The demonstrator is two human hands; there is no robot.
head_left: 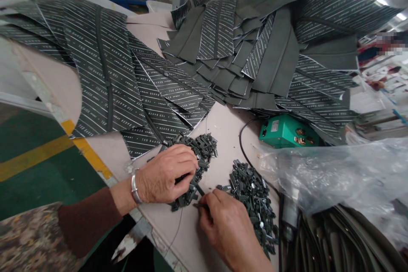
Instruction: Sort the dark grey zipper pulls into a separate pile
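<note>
My left hand (167,173), with a silver bangle at its wrist, is curled over a heap of small dark zipper pulls (205,146). Its fingertips are bent inward, and whatever they hold is hidden. Close by on the right, my right hand (225,223) pinches a thin dark piece (200,190) between thumb and fingers; its exact kind is unclear. A second heap of zipper pulls (251,195) lies beside that hand. Just beyond the left hand are dark fabric panels (119,80) with pale printed lines and lengthwise zippers.
A large stack of dark panels (274,55) covers the table's far side. In front of it stands a green metal box (283,131) with a black cable. Clear plastic sheeting (334,174) and folded dark pieces (344,242) lie at right. The worn table edge (86,153) runs along the left.
</note>
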